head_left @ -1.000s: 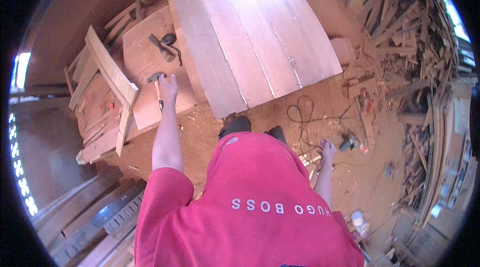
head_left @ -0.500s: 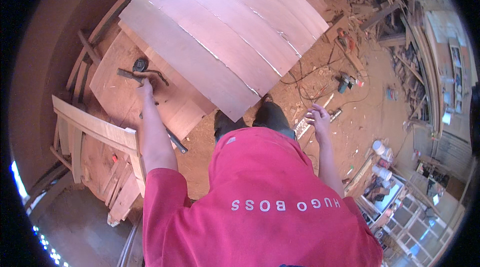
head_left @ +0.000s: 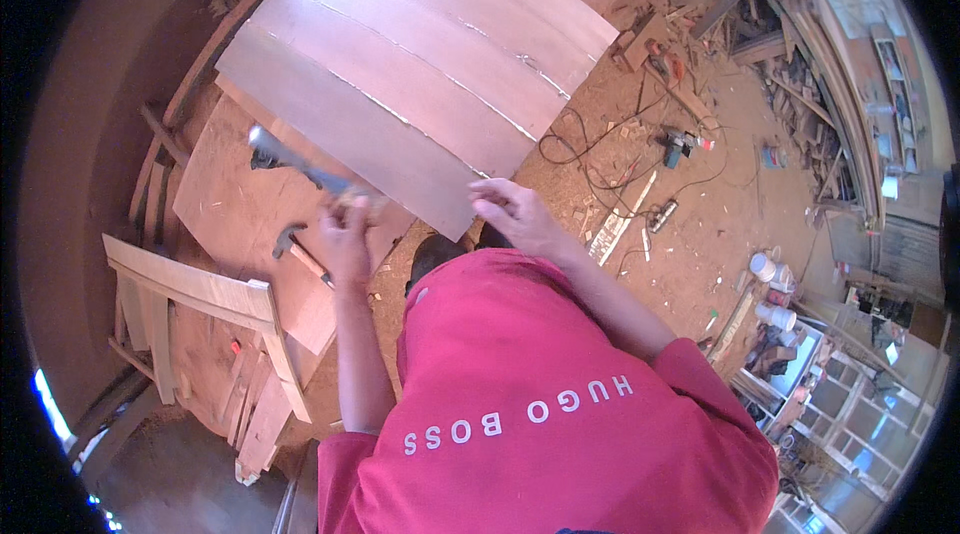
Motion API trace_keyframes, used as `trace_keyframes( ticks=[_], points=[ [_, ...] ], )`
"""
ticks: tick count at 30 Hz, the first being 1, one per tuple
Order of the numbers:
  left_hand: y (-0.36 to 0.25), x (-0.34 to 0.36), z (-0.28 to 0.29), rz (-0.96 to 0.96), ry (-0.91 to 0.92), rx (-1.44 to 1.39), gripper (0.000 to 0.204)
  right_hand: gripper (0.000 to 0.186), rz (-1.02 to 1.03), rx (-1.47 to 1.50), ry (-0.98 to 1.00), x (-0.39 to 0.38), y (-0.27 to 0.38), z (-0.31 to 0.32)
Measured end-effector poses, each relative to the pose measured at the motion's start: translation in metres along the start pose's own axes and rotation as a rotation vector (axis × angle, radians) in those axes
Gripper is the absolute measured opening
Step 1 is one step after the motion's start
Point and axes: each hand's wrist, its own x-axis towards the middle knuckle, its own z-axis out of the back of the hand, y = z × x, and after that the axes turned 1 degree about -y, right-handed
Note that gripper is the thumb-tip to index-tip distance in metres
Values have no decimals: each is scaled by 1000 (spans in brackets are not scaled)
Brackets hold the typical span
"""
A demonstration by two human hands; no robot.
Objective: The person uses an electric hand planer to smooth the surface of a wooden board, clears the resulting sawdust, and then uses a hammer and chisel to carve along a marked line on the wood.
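Observation:
In my left hand (head_left: 347,234), closed, is a long flat-bladed tool (head_left: 300,162). Its grey blade is smeared by motion and points away to the far left, so its exact kind is unclear. Below that hand a claw hammer (head_left: 290,236) with a wooden handle lies on a lower board (head_left: 225,169). A black object (head_left: 264,160) rests on the same board, partly hidden behind the blade. My right hand (head_left: 515,217) is empty, its fingers loosely stretched at the near corner of a large panel (head_left: 400,44) made of joined planks; I cannot tell whether they touch it.
A wooden frame (head_left: 190,274) stands at the left. On the dusty floor at the right lie a power tool (head_left: 678,146) with looping cords and a pale strip (head_left: 622,224). Scrap wood (head_left: 735,4) is heaped at the far right; white buckets (head_left: 768,269) stand nearer.
My left hand has lifted the flat-bladed tool off the lower board and drawn it toward me. My right hand has swung left to the panel's near corner. The view has shifted slightly.

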Motion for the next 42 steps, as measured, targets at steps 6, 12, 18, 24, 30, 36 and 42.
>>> trace_keyframes(
  ticks=[6, 12, 18, 24, 30, 36, 42],
  points=[
    [-29, -60, -109, -36, 312, 174, 46, 51, 115, -105, -115, 19, 27, -37],
    [-6, -42, -88, -236, 691, 570, 62, 46, -261, -220, -267, -6, -10, 5],
    [36, 88, -21, -265, -381, 471, 47, 38, -331, -443, -217, -87, -26, 62],
    [61, 141, -38, -96, -823, 424, 63, 42, -368, -449, -161, -114, -22, 65],
    [57, 135, -49, -37, -813, 578, 74, 44, -408, -607, -171, -119, -13, 66],
    [48, 128, -54, 21, -770, 606, 78, 41, -280, -714, -196, -112, -16, 61],
    [49, 130, -52, 0, -764, 576, 79, 38, -227, -710, -192, -100, -9, 58]
  ],
)
